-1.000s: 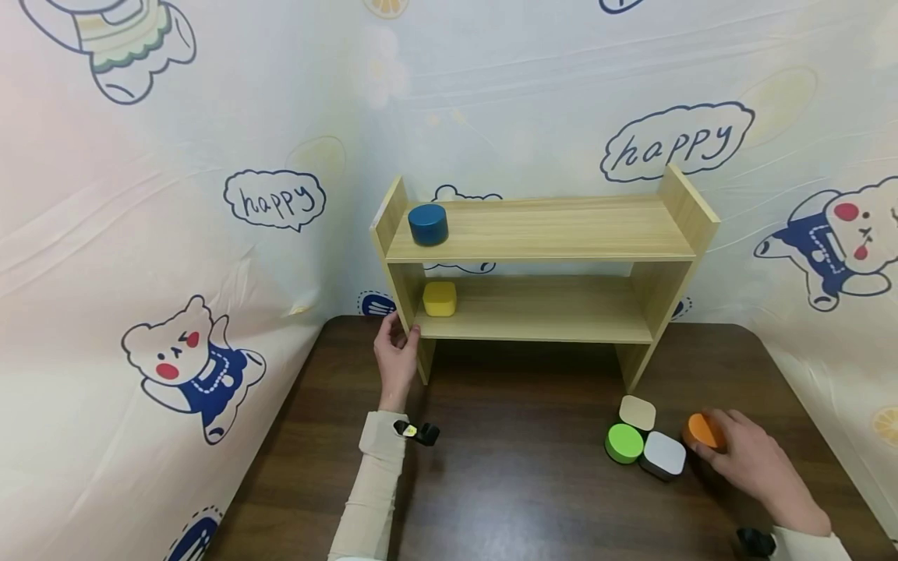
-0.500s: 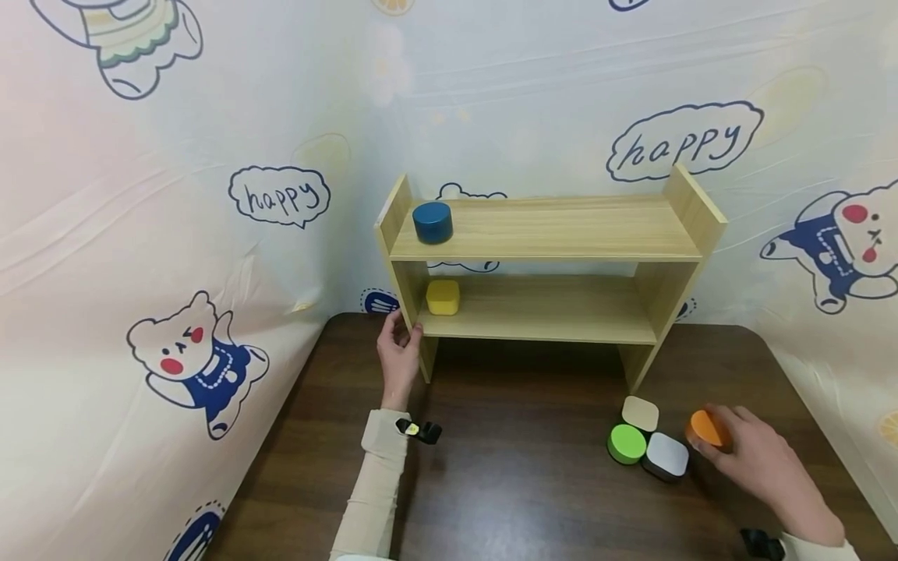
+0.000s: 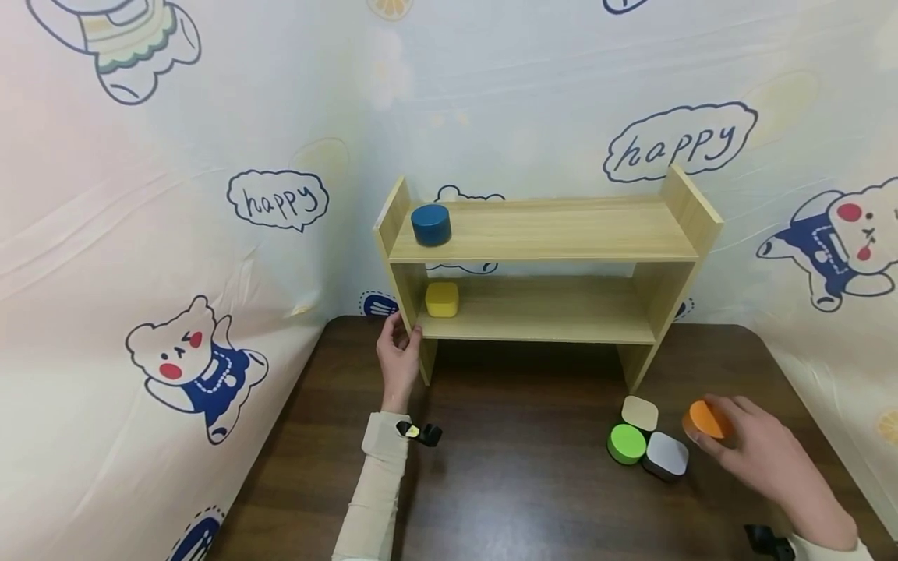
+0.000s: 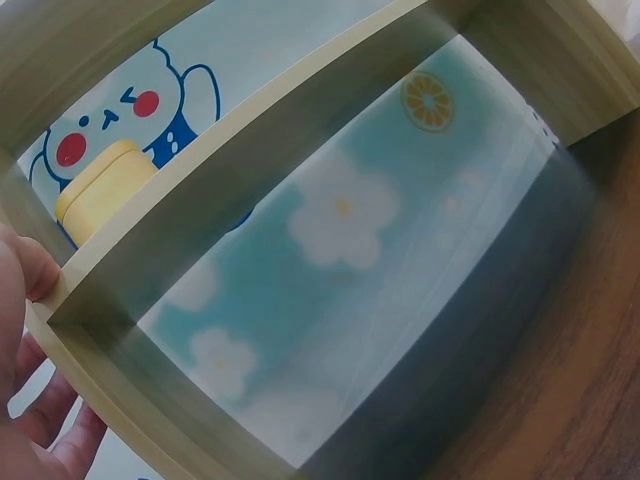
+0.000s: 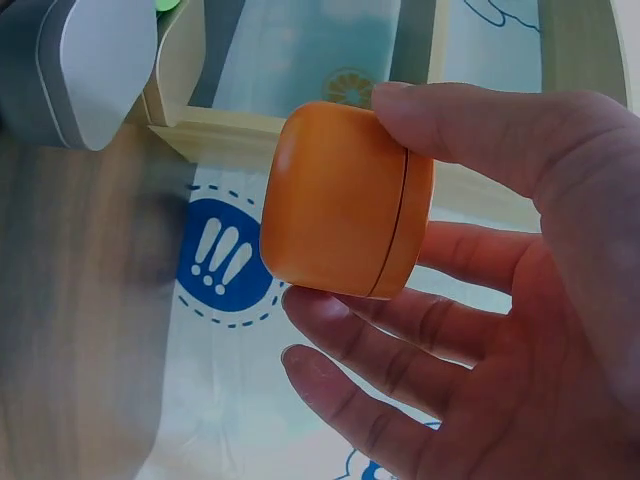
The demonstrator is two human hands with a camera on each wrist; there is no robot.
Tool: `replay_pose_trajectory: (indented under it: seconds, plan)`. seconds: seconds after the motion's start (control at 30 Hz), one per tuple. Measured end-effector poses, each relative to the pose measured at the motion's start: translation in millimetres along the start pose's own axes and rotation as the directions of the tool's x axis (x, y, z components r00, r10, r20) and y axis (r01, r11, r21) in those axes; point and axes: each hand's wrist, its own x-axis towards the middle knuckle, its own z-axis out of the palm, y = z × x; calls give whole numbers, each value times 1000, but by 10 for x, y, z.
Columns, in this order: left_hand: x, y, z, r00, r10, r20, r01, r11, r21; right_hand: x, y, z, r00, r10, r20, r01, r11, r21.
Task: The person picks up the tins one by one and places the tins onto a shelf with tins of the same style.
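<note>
My left hand (image 3: 399, 362) grips the lower left side panel of a two-tier wooden shelf (image 3: 543, 230), the thumb on its front edge. In my right hand (image 3: 765, 456) is a small orange lidded tin (image 3: 707, 420), pinched between thumb and fingers. The right wrist view shows the orange tin's lid seam, with some fingers spread below it. On the upper shelf board, at the left end, stands a blue round tin (image 3: 431, 225). Below it, a yellow squarish tin (image 3: 442, 300) sits on the lower board.
Left of my right hand, a green round tin (image 3: 627, 444), a beige-topped tin (image 3: 640, 413) and a grey-white tin (image 3: 666, 456) stand clustered on the dark wooden table (image 3: 519, 483). A printed cloth (image 3: 519, 93) hangs behind the shelf and at both sides.
The orange tin has risen slightly and tilted in my right hand. My left hand stays on the shelf panel. The other tins have not moved.
</note>
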Motion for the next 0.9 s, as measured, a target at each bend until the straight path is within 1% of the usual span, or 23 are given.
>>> replay_pose_trajectory:
  seconds: [0.23, 0.5, 0.57, 0.63, 0.77, 0.83, 0.9]
  plan:
    - [-6, -15, 13, 1000, -2, -11, 2, 1000, -15, 31, -71, -61, 1000, -5, 20, 5, 1000, -9]
    - [-24, 5, 16, 1000, 13, -18, -12, 1000, 18, 28, -164, -115, 997, -64, -45, 63, 998, -17]
    - [-24, 0, 17, 1000, 13, -21, -13, 1000, 11, 34, -198, -137, 996, -72, -50, 70, 997, -24]
    - [-11, -54, 24, 1000, 5, -24, -5, 1000, 10, 39, -225, -157, 995, -84, -59, 82, 996, -30]
    - [33, -227, 41, 1000, -14, -23, 15, 1000, 25, 49, -271, -193, 990, -114, -79, 111, 993, -40]
    - [52, -301, 46, 1000, -13, -26, 14, 999, 34, 61, -294, -208, 986, -132, -98, 128, 991, -43]
    - [62, -330, 42, 1000, -4, -27, 5, 999, 39, 75, -315, -219, 983, -147, -110, 143, 989, -44]
